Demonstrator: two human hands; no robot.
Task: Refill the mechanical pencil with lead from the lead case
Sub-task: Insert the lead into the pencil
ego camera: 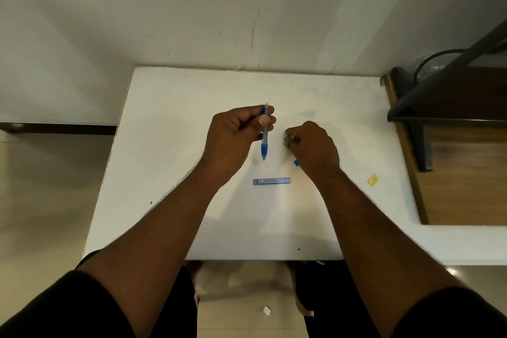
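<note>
My left hand point(236, 134) grips a blue mechanical pencil point(264, 143) upright over the white table point(170, 173), tip pointing down toward me. My right hand point(312, 145) sits to the right of it, fingers closed on a small bluish-grey piece point(288, 137) that looks like the pencil's cap or eraser. A small blue bit point(296, 163) shows just under that hand. The purple-blue lead case point(271, 181) lies flat on the table below both hands, touched by neither.
A small yellow scrap point(372, 180) lies near the table's right edge. A wooden shelf with a dark metal frame point(444, 107) stands to the right. The wall is right behind the table. A white scrap point(266, 310) lies on the floor.
</note>
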